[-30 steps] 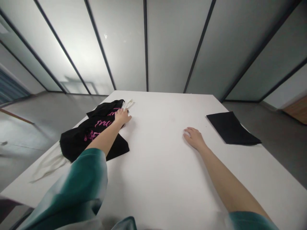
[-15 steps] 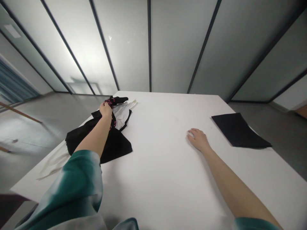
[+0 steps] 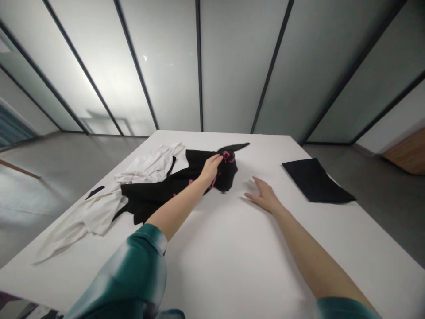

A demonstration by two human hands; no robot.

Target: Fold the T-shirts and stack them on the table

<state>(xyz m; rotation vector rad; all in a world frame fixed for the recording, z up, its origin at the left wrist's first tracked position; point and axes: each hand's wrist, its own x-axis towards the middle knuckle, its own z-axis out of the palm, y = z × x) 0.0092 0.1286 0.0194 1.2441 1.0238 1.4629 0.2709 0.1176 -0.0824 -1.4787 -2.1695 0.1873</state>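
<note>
A black garment with pink print [image 3: 179, 179] stretches across the left and middle of the table, bunched up at its right end. My left hand [image 3: 211, 169] is closed on it near that end, over a pink patch. To the right of the bunched cloth, my right hand [image 3: 264, 195] is held with thumb and fingers spread, touching nothing I can make out. White clothing [image 3: 149, 165] lies crumpled behind and to the left of the black garment. Part of the black garment is hidden by my left forearm.
The white table [image 3: 226, 257] spans the view. A flat dark folded cloth [image 3: 315, 181] lies near its right edge. Frosted glass panels [image 3: 229, 66] with dark frames stand behind the far edge. Grey floor [image 3: 63, 159] shows on the left.
My left hand has pulled the black garment rightward from the left pile to mid-table, uncovering more white clothing. My right hand's fingers have spread apart. The view has shifted slightly.
</note>
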